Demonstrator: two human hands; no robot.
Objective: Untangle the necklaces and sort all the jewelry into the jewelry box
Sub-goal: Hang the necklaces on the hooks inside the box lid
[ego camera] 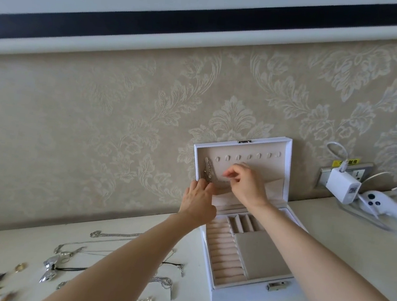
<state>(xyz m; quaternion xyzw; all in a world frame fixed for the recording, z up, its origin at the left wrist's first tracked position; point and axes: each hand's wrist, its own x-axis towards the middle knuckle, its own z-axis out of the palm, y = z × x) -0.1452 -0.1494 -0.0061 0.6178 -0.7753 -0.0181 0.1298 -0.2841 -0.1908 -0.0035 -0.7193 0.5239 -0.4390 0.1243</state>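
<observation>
Carefully: the right hand (244, 182) pinches what looks like a fine chain (224, 179) under the lid's (286, 170) hooks (238, 157); loop it over a free hook, clear of the necklace (207, 170) at the lid's left edge, which the left hand (198, 201) touches, grip unclear.

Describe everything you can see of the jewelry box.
The white jewelry box stands open on the table, lid upright by the wall. Beige lining: hooks in the lid, one necklace hanging at left; ring rolls and compartments in the base. Metal clasp at the front. The left hand and right hand reach into the lid.
</observation>
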